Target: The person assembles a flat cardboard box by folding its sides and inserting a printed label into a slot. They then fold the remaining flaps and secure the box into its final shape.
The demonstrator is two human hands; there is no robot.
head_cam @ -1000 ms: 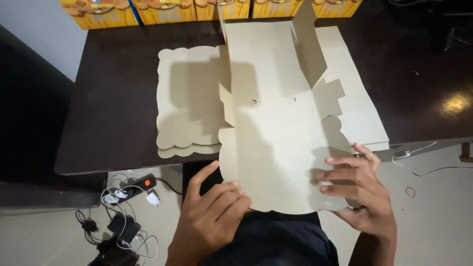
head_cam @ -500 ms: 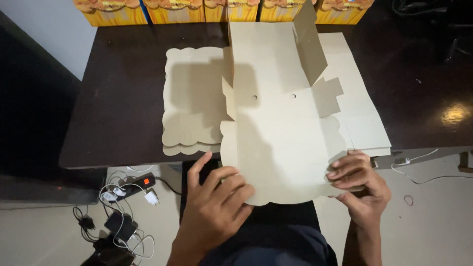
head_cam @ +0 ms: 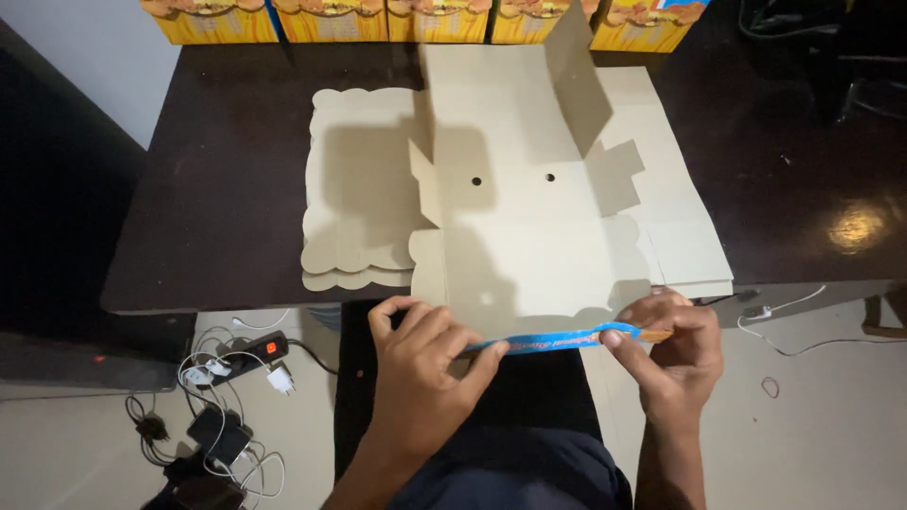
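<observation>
— At the near edge of the dark table (head_cam: 217, 189), how do the person's hands sit?

— Both come up from the bottom of the view, over the lap. The left hand (head_cam: 420, 364) is palm down with its fingers curled forward; thumb and forefinger are pressed together on the folded front flap (head_cam: 557, 338) at its left end. The right hand (head_cam: 675, 354) mirrors it at the right end, fingers bent and thumb underneath, pinching the same flap.

— And the flap itself?

— It is turned up toward the person, so its printed outer face shows as a thin blue strip with an orange tip at the right, stretched between the two hands just past the table edge.

— What about the sheet it belongs to?

— The flat cardboard box blank (head_cam: 529, 217) lies open on the table, plain tan inside face up, with two small round holes near the middle and scalloped edges. One side panel stands up at the far end and throws a shadow across the board.

— Anything beside it?

— A stack of scalloped blanks (head_cam: 354, 189) lies just to its left, partly under it. Yellow printed boxes (head_cam: 331, 19) line the far edge, and a power strip with tangled cables (head_cam: 227, 378) sits on the floor at the left.
</observation>
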